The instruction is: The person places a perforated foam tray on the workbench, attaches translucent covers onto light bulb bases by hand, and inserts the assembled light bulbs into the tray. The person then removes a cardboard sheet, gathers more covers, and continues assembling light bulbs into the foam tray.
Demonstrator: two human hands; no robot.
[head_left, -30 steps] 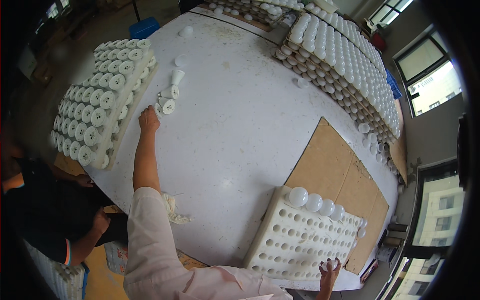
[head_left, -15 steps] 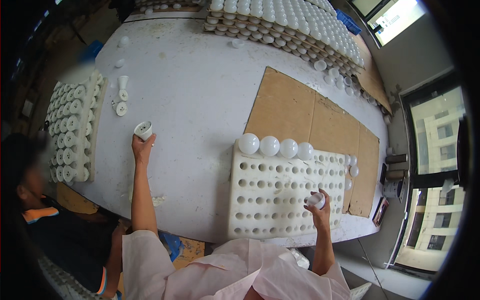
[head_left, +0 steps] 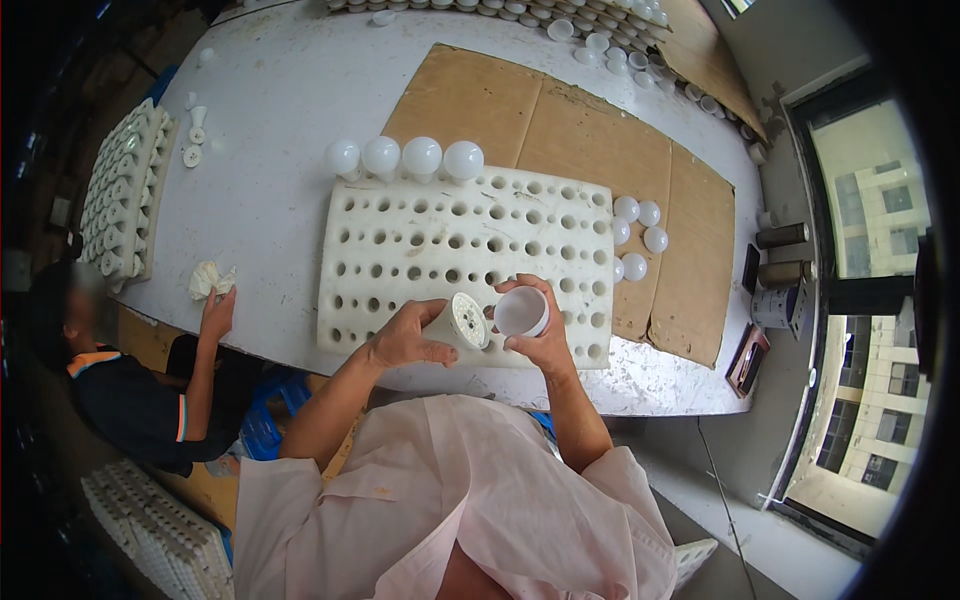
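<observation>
Each hand holds one part, close together above the near side of the holed tray

A white worktable (head_left: pixel 270 130) spans the scene, its surface scuffed and speckled. On its right side lies a creased sheet of brown cardboard (head_left: pixel 590 130). Beyond the sheet, at the far edge, stand layers of white domes (head_left: pixel 500 12), cut off by the frame. At near left a co-worker in a dark shirt (head_left: pixel 130 410) is beside the table, one hand (head_left: pixel 217 312) at a crumpled pale cloth (head_left: pixel 212 281).

The white holed tray (head_left: pixel 430 222) lies at the near middle, partly over the cardboard. On the far left of the table a rack (head_left: pixel 125 200) carries rows of white cone-shaped pieces.

The left hand (head_left: pixel 405 335) is part-closed about a white lamp base (head_left: pixel 469 320), fingers on its far side and thumb stretched along the near side; the base is tilted, its round face turned right. The right hand (head_left: pixel 548 345) is curved in a C around a white cup-shaped cover (head_left: pixel 521 311), hollow mouth upward. Base and cover are side by side; whether their rims touch cannot be told.

Four white globe bulbs (head_left: pixel 421 157) stand in a row along the left part of the tray's far edge. Smaller-looking globes (head_left: pixel 655 239) are grouped just right of the tray.
</observation>
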